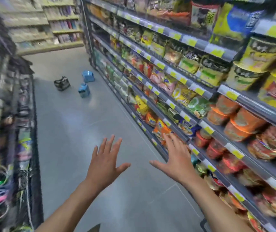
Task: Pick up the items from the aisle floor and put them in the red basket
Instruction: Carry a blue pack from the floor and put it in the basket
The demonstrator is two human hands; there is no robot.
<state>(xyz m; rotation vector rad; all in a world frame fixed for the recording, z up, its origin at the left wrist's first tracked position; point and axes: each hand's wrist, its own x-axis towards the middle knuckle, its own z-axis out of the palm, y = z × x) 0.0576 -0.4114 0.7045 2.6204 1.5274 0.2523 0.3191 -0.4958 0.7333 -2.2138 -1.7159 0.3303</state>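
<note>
Far down the grey aisle floor lie three items: a dark pack [62, 83], a blue pack [84, 90] just right of it, and a second blue pack [88, 76] farther back near the right shelf. My left hand [105, 162] and my right hand [175, 157] are stretched out in front of me, palms down, fingers spread, holding nothing. Both hands hang well short of the items. No red basket is in view. The picture is blurred.
A long shelf unit [192, 91] of snack bags and instant noodle cups runs along the right side. Dark racks [18, 114] with hanging goods and coloured cords line the left. More shelves [50, 25] close the aisle's far end.
</note>
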